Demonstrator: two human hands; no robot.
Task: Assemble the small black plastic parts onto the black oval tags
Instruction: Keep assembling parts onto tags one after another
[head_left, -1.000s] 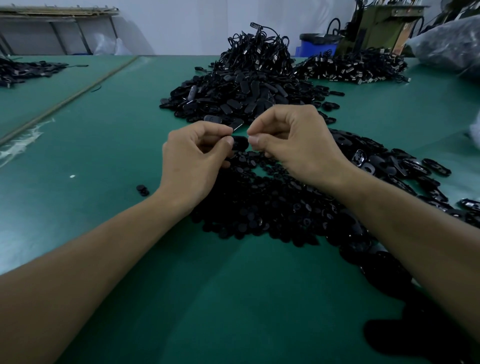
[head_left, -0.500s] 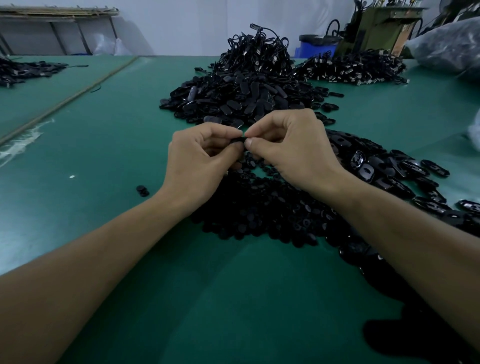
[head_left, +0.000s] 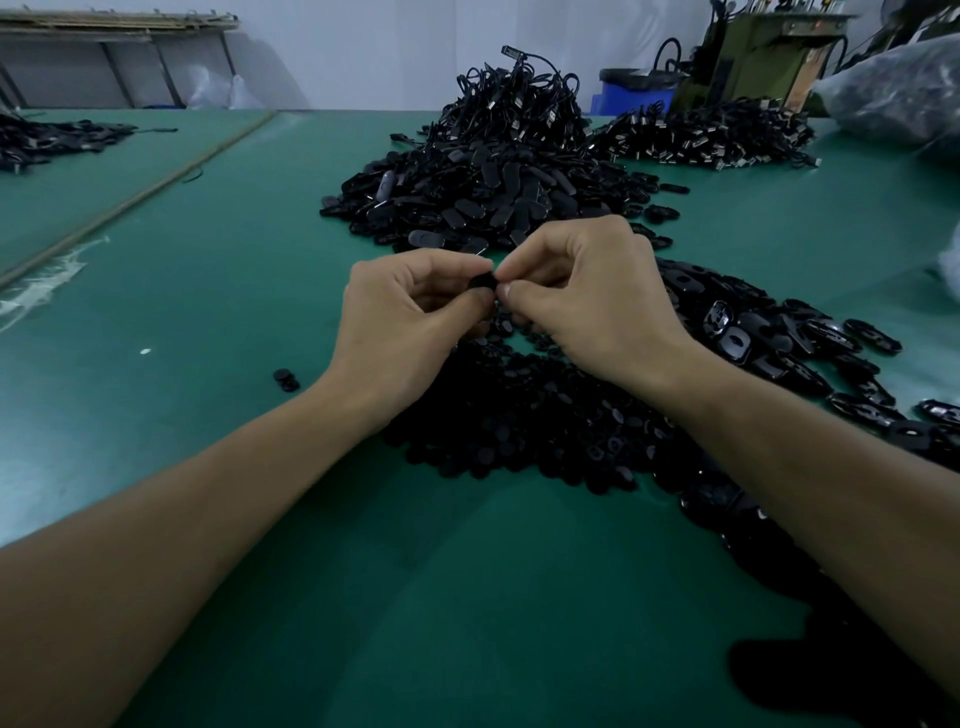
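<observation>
My left hand (head_left: 410, 322) and my right hand (head_left: 592, 301) meet fingertip to fingertip above the green table (head_left: 208, 312). Between them sits a black oval tag (head_left: 482, 281), pinched by my left thumb and fingers. My right thumb and forefinger pinch at its right end; any small part there is hidden. Below my hands lies a heap of small black plastic parts (head_left: 519, 415). A row of glossy oval tags (head_left: 769, 338) spreads to the right.
A big pile of black tags (head_left: 478, 192) rises behind my hands, topped by corded pieces (head_left: 519, 98). More black parts (head_left: 711, 135) lie at the back right, and another lot (head_left: 47, 140) at the far left. Two stray small parts (head_left: 285, 379) sit left of my left wrist.
My hands have closed the gap between them; the fingertips, apart a second ago, now meet on the tag. Both hands stay in the same spot over the heap.
</observation>
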